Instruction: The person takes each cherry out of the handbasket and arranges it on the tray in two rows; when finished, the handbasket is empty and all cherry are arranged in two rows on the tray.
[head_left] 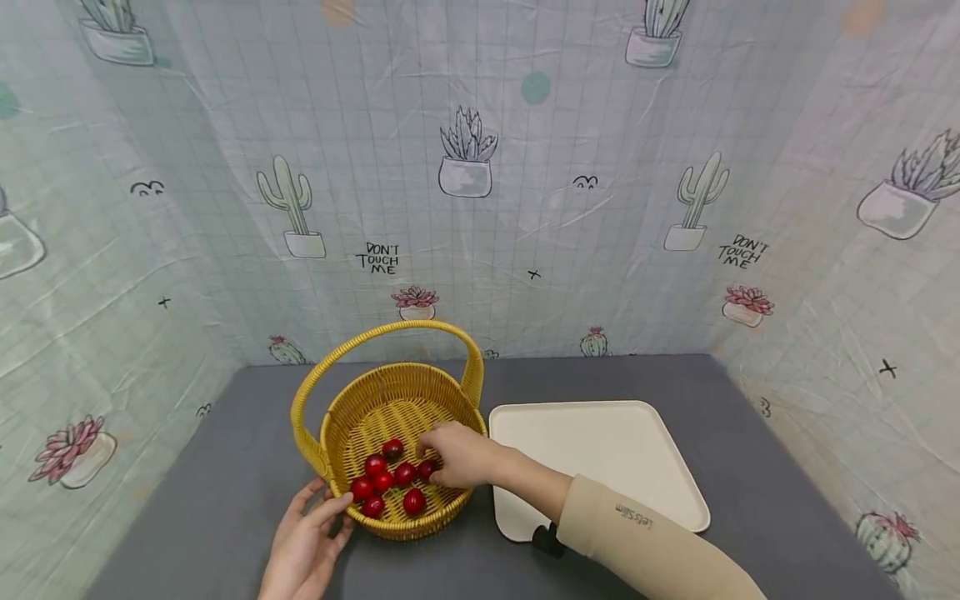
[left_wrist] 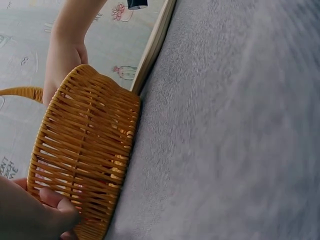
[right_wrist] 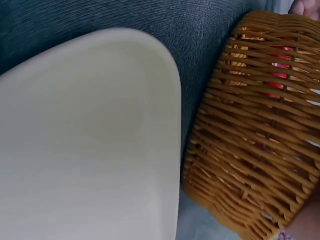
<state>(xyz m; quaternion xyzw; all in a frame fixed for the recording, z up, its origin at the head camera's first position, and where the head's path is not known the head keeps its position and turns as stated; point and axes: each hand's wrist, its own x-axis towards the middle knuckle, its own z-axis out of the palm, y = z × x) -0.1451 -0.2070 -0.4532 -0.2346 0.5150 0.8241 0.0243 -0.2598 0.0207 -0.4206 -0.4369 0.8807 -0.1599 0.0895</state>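
Note:
A yellow-brown wicker basket (head_left: pixel 408 379) with a tall arched handle stands on the grey table and holds several small, round, shiny red fruits (head_left: pixel 375 464). My left hand (head_left: pixel 303 542) grips the basket's near-left rim, its thumb over the edge. In the left wrist view, fingers of the left hand (left_wrist: pixel 55 212) lie against the woven side. My right hand (head_left: pixel 461 454) reaches over the right rim into the basket. Its curled fingers and thumb pinch a round red fruit (head_left: pixel 427 469) at the right of the group, partly hidden by the hand.
Right of the basket lies a cream rectangular tray (head_left: pixel 592 442) with rounded corners, its near edge partly under my right forearm. The right wrist view shows the tray (right_wrist: pixel 100 135) close beside the basket (right_wrist: pixel 255 125). A cactus-print cloth (head_left: pixel 525 225) hangs behind and at both sides.

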